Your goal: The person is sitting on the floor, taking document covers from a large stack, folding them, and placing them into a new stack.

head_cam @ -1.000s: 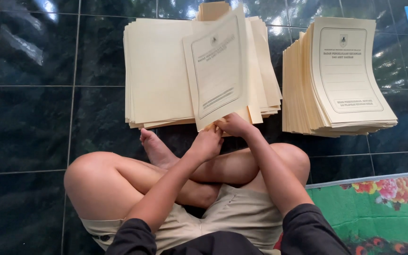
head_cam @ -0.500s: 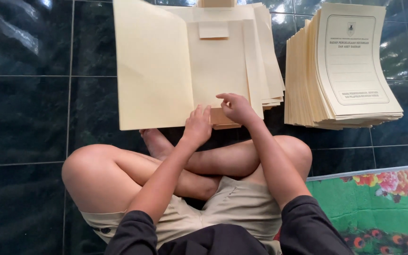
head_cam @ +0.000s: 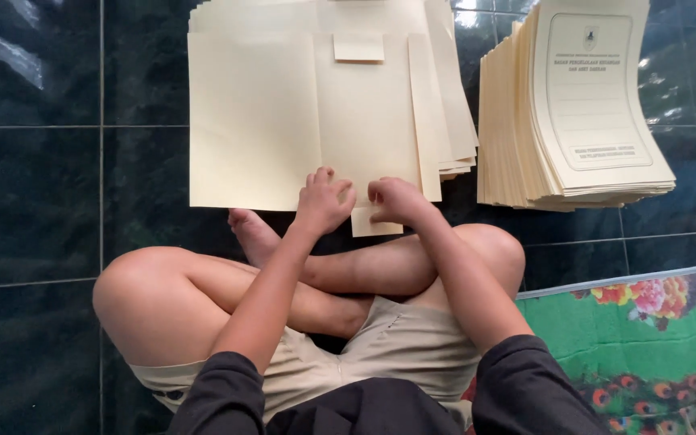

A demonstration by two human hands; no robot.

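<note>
Both hands, left point(head_cam: 324, 201) and right point(head_cam: 395, 201), press fingertips-down on the folder point(head_cam: 300, 121), now opened flat versus earlier.

Cream folder point(head_cam: 300, 121) lying open on the dark floor, small tab label point(head_cam: 358, 47) near its top. At right, stack of cream folders point(head_cam: 573, 113), black framed print on the top cover.

The top edge cuts off both the opened cream folder point(head_cam: 283, 121) and the printed folder stack point(head_cam: 573, 113). The flowered mat point(head_cam: 646, 346) runs off the right and bottom edges. The left hand point(head_cam: 324, 201) and right hand point(head_cam: 396, 201) hide the folder's lower edge beneath them, and the stack's cover print is too small to read.
</note>
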